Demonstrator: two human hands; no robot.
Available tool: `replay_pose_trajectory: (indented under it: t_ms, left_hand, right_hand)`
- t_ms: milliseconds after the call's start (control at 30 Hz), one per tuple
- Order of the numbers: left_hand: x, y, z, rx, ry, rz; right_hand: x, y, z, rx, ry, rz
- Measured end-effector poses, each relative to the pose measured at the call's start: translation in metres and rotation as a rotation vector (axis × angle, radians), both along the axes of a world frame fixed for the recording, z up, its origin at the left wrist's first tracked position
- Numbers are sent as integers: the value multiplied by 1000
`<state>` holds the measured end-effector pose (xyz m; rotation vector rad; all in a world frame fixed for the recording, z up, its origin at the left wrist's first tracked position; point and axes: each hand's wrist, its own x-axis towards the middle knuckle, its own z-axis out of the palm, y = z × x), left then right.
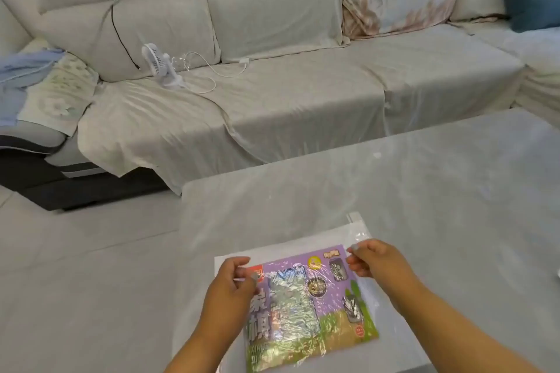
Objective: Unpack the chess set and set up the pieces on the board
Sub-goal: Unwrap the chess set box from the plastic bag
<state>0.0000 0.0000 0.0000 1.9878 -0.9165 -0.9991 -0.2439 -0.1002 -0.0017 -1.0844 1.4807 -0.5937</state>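
Chess set pack (309, 306) flat on counter (424, 191); left hand (233, 285) and right hand (372, 260) each pinch its top-edge clear wrap, likely to pull it open.

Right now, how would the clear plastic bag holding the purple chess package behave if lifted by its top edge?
The clear plastic bag looks thin and wrinkled, so it would probably flop. The purple chess package inside may slide. Its glossy film seems slippery where both hands, left and right, pinch it.
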Motion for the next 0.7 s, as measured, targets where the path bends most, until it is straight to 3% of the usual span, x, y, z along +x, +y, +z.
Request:
replay_pose_trajectory:
  t_ms: [400, 700]
  left_hand:
    - [-13, -44, -84, -198, -115, -56]
    - [-19, -43, -100, -347, -200, -62]
  right_hand:
    - [17, -40, -77, -238, -115, -43]
    - [10, -48, -93, -376, -217, -121]
